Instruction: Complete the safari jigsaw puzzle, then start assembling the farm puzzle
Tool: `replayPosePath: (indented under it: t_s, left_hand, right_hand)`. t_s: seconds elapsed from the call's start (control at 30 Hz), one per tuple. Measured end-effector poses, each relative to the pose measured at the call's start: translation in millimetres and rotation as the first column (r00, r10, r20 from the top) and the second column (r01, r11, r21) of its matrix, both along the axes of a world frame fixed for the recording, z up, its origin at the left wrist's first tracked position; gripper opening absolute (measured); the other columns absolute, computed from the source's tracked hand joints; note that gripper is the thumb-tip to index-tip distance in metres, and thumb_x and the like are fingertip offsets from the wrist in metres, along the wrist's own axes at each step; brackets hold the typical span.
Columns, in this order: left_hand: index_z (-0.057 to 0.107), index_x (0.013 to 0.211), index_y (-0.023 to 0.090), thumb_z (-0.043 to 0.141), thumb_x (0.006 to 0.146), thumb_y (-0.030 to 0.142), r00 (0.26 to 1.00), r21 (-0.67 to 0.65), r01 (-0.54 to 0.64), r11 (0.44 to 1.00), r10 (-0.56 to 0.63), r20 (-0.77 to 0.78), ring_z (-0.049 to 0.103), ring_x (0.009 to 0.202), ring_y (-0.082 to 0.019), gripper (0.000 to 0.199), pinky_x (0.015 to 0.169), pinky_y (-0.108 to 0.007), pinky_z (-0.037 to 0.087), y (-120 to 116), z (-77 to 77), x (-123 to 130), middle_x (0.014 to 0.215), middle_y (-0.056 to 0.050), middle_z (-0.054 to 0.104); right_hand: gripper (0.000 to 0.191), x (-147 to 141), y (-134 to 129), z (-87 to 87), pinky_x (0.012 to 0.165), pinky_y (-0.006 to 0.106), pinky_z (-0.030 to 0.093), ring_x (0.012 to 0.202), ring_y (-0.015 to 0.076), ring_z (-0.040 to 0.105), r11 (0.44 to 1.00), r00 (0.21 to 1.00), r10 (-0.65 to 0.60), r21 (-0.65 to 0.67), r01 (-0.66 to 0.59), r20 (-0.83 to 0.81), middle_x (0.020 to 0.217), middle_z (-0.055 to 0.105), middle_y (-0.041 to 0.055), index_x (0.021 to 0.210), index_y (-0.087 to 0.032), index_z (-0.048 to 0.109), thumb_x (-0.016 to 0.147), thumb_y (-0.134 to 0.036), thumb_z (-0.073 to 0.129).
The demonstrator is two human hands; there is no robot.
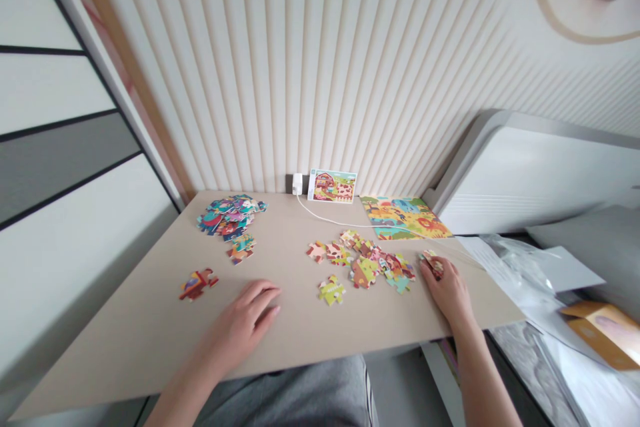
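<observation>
My left hand [253, 310] rests on the table with its fingers loosely bent and the thumb apart, holding nothing. At the right, my right hand [449, 285] has its fingers closed over a few jigsaw pieces [437, 268], partly hidden under it. Left of that hand lies a loose pile of farm-coloured jigsaw pieces [367, 267]. A single green jigsaw piece [331, 290] sits in front of the pile. Beyond my left hand are a red jigsaw piece [199, 283] and an orange and teal one [242, 249].
A heap of blue and purple jigsaw pieces [231, 215] lies at the back left. A farm picture card [332, 186] leans on the wall beside a white charger [297, 184], whose cable crosses the table. An animal picture [405, 217] lies flat at the back right.
</observation>
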State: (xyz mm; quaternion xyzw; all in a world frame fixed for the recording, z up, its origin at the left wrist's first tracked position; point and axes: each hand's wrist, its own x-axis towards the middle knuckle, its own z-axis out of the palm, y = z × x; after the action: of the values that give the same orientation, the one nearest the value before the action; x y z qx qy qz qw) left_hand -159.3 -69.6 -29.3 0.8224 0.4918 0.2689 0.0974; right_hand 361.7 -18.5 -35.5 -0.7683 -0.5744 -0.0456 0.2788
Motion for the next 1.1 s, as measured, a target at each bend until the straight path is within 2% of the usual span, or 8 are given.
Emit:
replayPosePath:
  t_s: [0.33,0.63,0.7,0.9,1.1]
  left_hand:
    - [0.064,0.125,0.028,0.051,0.102,0.030,1.000,-0.016,-0.003,1.000,0.003,-0.003,0.066,0.116,-0.023,0.027,0.100,-0.036,0.056,-0.9,-0.2,-0.8,0.125,-0.006,0.065]
    - [0.063,0.126,0.028,0.050,0.102,0.029,1.000,-0.034,-0.006,0.999,0.005,-0.006,0.065,0.117,-0.023,0.027,0.101,-0.037,0.056,-1.3,1.2,0.0,0.126,-0.006,0.064]
    - [0.063,0.126,0.028,0.050,0.102,0.029,1.000,-0.027,-0.001,1.000,0.001,-0.008,0.065,0.117,-0.023,0.027,0.101,-0.037,0.056,-1.3,1.0,-0.1,0.125,-0.006,0.064]
    - [0.063,0.126,0.028,0.051,0.102,0.028,1.000,-0.021,-0.003,1.000,0.003,0.006,0.066,0.116,-0.023,0.026,0.101,-0.037,0.056,-2.5,2.8,0.9,0.125,-0.006,0.065]
    - [0.064,0.125,0.028,0.052,0.101,0.029,1.000,-0.022,-0.007,1.000,0.007,0.007,0.066,0.116,-0.023,0.027,0.100,-0.037,0.057,-1.1,0.5,0.0,0.124,-0.006,0.065]
  right_hand:
    - [0.048,-37.6,-5.3,-1.3,0.105,0.045,0.046,0.118,0.0302,0.061,0.963,0.963,0.268,0.024,-0.268,-0.019,0.131,0.063,0.0115,0.122,-0.025,0.068,0.093,-0.061,0.055]
    - [0.041,-67.3,-12.1,4.1,0.105,0.046,0.047,0.119,0.0285,0.059,0.918,0.918,0.397,0.021,-0.397,-0.003,0.131,0.062,0.0099,0.125,-0.027,0.067,0.097,-0.056,0.056]
    - [0.042,-66.7,-10.8,1.2,0.105,0.047,0.047,0.119,0.0291,0.059,0.931,0.931,0.364,0.033,-0.364,0.000,0.131,0.062,0.0106,0.124,-0.027,0.067,0.096,-0.057,0.056]
    - [0.049,-55.3,-4.5,-10.6,0.103,0.049,0.045,0.114,0.0315,0.061,0.984,0.987,0.160,0.076,-0.161,0.018,0.126,0.063,0.0134,0.123,-0.024,0.067,0.094,-0.061,0.052]
    - [0.050,-53.6,-7.5,-10.0,0.105,0.052,0.044,0.123,0.0337,0.058,0.988,0.986,0.157,-0.008,-0.157,0.054,0.137,0.059,0.0122,0.133,-0.027,0.064,0.094,-0.058,0.054]
